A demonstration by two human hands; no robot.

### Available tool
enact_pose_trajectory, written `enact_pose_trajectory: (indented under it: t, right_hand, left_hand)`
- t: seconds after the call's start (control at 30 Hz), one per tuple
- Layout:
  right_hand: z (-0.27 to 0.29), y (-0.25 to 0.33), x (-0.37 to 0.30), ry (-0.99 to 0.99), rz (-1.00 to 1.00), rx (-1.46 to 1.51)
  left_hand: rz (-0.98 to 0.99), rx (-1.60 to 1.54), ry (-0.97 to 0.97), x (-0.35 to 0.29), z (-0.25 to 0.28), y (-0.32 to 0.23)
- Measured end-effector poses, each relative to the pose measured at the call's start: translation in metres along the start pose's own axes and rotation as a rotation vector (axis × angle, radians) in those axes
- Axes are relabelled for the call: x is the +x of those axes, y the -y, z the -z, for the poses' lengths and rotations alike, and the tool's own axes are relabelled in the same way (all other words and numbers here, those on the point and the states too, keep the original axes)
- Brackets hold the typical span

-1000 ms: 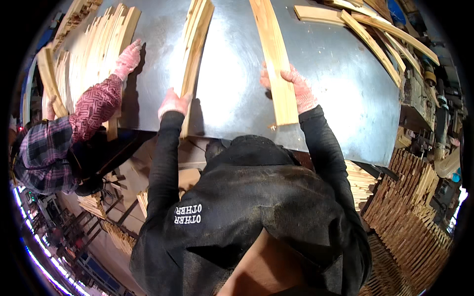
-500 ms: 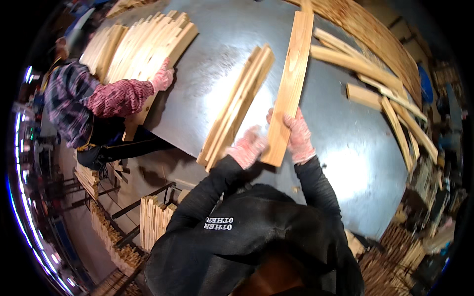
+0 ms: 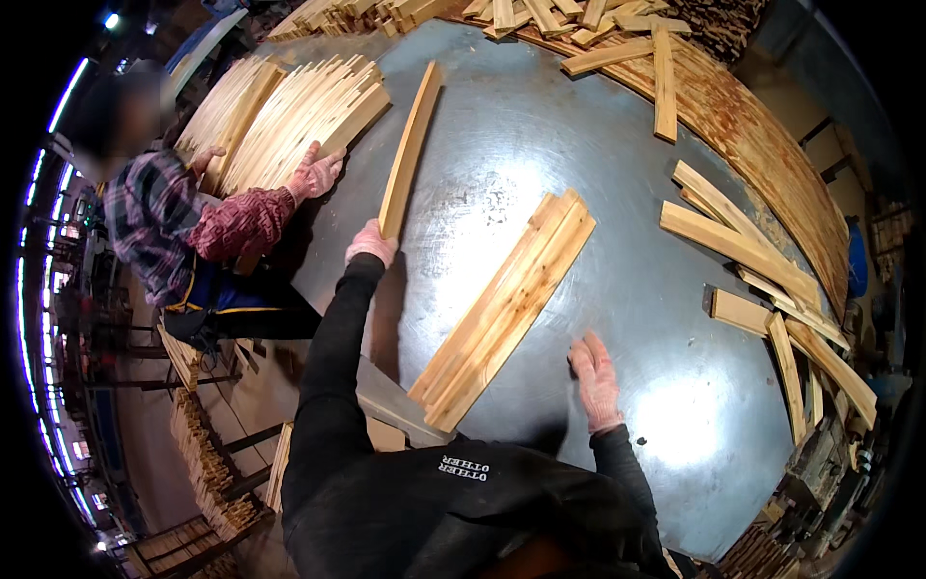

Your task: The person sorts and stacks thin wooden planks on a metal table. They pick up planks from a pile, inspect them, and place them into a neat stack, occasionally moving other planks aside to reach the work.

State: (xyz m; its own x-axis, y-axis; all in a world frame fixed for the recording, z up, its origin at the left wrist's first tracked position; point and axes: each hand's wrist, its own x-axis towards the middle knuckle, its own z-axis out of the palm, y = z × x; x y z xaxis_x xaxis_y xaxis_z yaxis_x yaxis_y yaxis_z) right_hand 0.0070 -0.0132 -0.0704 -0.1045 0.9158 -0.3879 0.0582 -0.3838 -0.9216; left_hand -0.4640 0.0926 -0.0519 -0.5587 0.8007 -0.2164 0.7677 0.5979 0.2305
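Note:
My left hand (image 3: 372,243), in a pinkish-white work glove, is closed around the near end of a long pale wooden plank (image 3: 411,150). The plank stands on edge and points away from me across the left part of the metal table (image 3: 627,270). My right hand (image 3: 596,381), gloved alike, is empty over the table at the right, its fingers stretched out. Between my hands a few planks lie side by side in a small bundle (image 3: 511,309), slanting from near left to far right. My right hand is apart from this bundle.
At the far left a co-worker (image 3: 154,212) in a plaid top has gloved hands on a long row of planks (image 3: 299,116). Loose wood pieces (image 3: 743,251) lie crisscrossed at the right. More boards lie on a curved wooden sheet (image 3: 752,125) at the far edge.
Both my hands were at a plank right of the bundle. Now my left hand holds a plank left of the bundle, and my right hand is empty, farther right. The view has shifted.

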Motion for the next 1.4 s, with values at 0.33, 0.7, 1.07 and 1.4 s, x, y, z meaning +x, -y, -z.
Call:
enact_pose_trajectory:
  t: [0.33,0.7,1.07,1.4]
  right_hand:
    - [0.011,-0.025,-0.006,-0.019,-0.051,-0.016]
    - [0.198,0.020,0.054,-0.928,0.190,0.218]
    - [0.255,0.040,0.164,-1.237,0.050,0.100]
    - [0.228,0.004,0.079,-1.096,-0.099,-0.505]
  left_hand:
    - [0.280,-0.059,-0.156,0.097,0.033,-0.094]
    - [-1.138,-0.368,0.416,-0.026,-0.072,-0.443]
    - [-1.189,0.310,0.511,-0.069,-0.175,-0.653]
    - [-0.776,-0.149,0.850,-0.252,-0.168,-0.452]
